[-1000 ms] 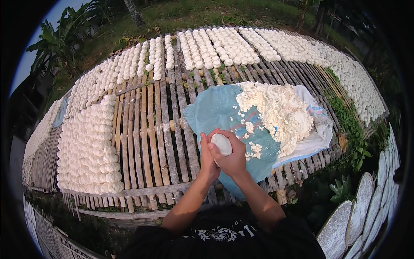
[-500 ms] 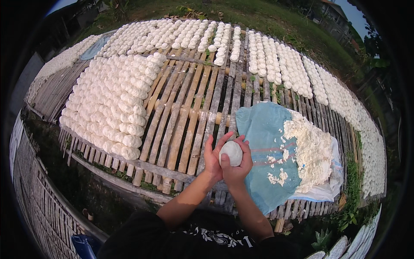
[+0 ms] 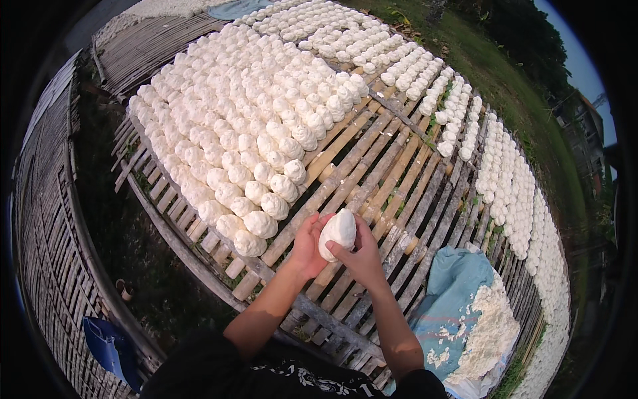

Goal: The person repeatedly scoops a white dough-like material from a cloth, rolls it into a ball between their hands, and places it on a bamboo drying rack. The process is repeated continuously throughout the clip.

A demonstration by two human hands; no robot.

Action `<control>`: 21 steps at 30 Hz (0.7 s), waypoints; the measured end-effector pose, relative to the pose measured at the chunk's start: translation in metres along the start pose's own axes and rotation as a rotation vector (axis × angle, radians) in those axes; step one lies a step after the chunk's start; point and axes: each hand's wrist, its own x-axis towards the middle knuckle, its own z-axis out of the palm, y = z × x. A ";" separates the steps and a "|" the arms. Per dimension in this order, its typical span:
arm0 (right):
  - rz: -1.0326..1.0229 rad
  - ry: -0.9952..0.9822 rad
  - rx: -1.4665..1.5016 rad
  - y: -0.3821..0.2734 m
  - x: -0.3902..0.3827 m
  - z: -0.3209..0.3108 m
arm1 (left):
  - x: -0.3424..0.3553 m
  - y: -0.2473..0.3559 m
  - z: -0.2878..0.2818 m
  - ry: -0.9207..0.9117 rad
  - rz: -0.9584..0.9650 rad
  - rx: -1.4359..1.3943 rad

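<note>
Between my two hands is a smooth white dough-like lump, held above the bamboo slats. My left hand cups it from the left side, while my right hand grips its right side with the thumb across the front. Just beyond and to the left, a dense block of similar white lumps stands in rows on the slatted bamboo platform. To the right, crumbly white mass lies on a teal cloth, with loose crumbs scattered on it.
More rows of white lumps run along the far and right edges. At lower left, a blue object rests by a second bamboo rack. Dark ground shows between the racks, and grass lies beyond.
My view has turned left toward the dense block of lumps. The lump now shows a taller, more pointed shape in my hands, and the teal cloth sits farther to the right.
</note>
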 end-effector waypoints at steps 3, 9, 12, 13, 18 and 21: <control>0.457 0.004 0.587 0.042 0.079 -0.013 | 0.016 0.040 -0.021 0.120 0.094 -0.002; 0.291 0.077 0.210 0.131 0.225 -0.006 | 0.016 0.075 -0.080 0.261 0.098 -0.020; 0.029 0.027 -0.079 0.156 0.284 0.000 | 0.005 0.071 -0.102 0.281 0.128 -0.046; -0.093 -0.029 -0.191 0.161 0.296 0.001 | 0.002 0.069 -0.107 0.272 0.134 -0.070; -0.120 -0.131 -0.393 0.186 0.297 0.014 | -0.007 0.059 -0.115 0.274 0.139 -0.121; -0.205 0.029 -0.404 0.203 0.277 0.036 | -0.011 0.053 -0.110 0.271 0.142 -0.093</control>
